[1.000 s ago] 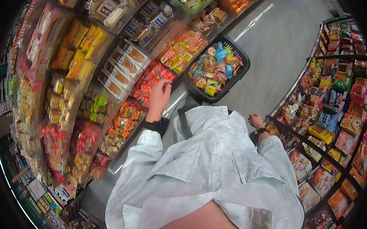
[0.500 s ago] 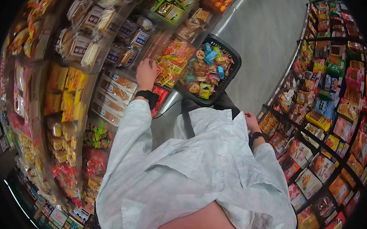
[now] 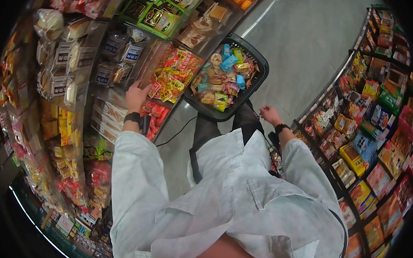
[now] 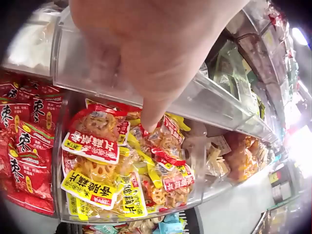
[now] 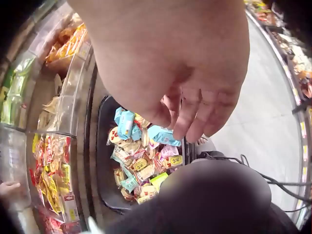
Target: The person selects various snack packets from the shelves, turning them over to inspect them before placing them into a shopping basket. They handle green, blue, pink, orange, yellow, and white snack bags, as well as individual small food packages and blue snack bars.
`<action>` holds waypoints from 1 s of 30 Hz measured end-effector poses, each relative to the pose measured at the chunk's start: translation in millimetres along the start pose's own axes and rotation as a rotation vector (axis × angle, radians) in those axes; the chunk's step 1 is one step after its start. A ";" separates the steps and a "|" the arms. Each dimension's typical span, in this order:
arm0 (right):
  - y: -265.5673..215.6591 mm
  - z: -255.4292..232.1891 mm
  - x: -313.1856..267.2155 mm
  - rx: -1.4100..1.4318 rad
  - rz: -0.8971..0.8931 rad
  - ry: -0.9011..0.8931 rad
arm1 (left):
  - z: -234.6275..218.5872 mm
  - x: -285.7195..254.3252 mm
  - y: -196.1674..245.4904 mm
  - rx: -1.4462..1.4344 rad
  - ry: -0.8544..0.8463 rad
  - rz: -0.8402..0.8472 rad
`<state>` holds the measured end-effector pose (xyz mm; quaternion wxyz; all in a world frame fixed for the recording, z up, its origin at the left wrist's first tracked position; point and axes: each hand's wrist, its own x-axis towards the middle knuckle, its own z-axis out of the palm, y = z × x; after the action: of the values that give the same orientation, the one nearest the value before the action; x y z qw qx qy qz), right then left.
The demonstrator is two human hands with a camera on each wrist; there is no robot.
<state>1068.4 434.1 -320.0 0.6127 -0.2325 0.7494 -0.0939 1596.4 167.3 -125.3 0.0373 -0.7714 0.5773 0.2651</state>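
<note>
In the head view my left hand is at the shelf on the left, over the clear plastic divider beside a bin of red-and-yellow snack packets. The left wrist view shows these packets with lotus root slices inside, and one fingertip of the hand overlaps them. Nothing shows in its grasp. My right hand hangs in front of my body, its fingers loosely curled and holding nothing. Below it in the right wrist view, a black basket holds many small wrapped snacks.
Bins of red jujube packets and long wrapped breads adjoin the lotus root bin. Grey floor runs along the aisle. Another shelf of packaged food lines the right side. A black cable hangs near my leg.
My left hand has moved from over the red packets to the divider beside the lotus root packets. My right hand has come away from the right shelf toward my body's middle. The basket appears further left.
</note>
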 end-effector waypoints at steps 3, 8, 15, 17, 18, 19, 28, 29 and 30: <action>-29.7 -17.9 67.4 -0.243 -0.043 -0.044 | 7.3 7.2 -14.7 0.003 0.022 0.024; -111.6 -23.5 137.5 -0.420 -0.206 -0.033 | 3.7 0.9 0.3 -0.052 0.039 -0.005; -215.5 21.2 169.5 -0.735 -0.448 0.004 | 9.4 3.2 -7.2 -0.054 0.033 -0.057; -229.0 44.5 192.7 -0.813 -0.434 -0.010 | 7.6 1.9 -3.6 -0.052 0.033 -0.064; -231.1 55.3 206.5 -0.849 -0.470 -0.008 | 5.2 1.4 1.2 -0.054 0.029 -0.074; -233.0 66.6 219.4 -0.884 -0.507 -0.005 | 2.9 0.9 6.7 -0.056 0.024 -0.084; -210.1 136.2 257.7 -1.206 -0.313 0.091 | 4.3 4.1 10.2 -0.058 0.043 -0.064; -205.2 136.6 261.0 -1.208 -0.341 0.108 | 5.0 3.7 10.8 -0.063 0.047 -0.061; -200.2 136.0 263.0 -1.207 -0.367 0.129 | 6.1 3.0 10.5 -0.067 0.050 -0.062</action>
<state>1208.9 156.8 -496.4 0.3013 -0.6557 0.6536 0.2280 1585.3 163.5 -129.2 0.0052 -0.7961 0.5447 0.2636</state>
